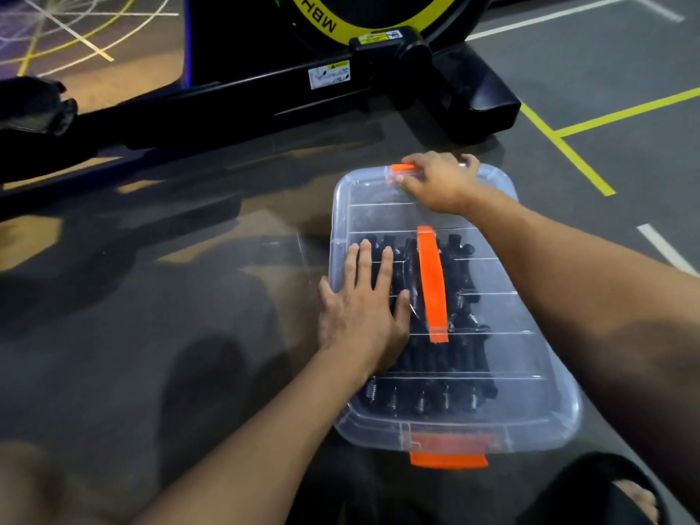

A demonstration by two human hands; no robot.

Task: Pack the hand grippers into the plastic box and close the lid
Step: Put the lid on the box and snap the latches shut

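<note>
A clear plastic box lies on the dark floor with its clear lid on top. Several black hand grippers with metal springs show through the lid. An orange handle strip runs along the lid's middle. My left hand presses flat on the lid's left side, fingers straight. My right hand grips the far orange latch, fingers curled over the box's far edge. The near orange latch hangs at the front edge.
A black exercise bike base with a yellow-rimmed wheel stands just beyond the box. Yellow and white lines mark the grey floor at right. A dark sandal on a foot sits at the bottom right.
</note>
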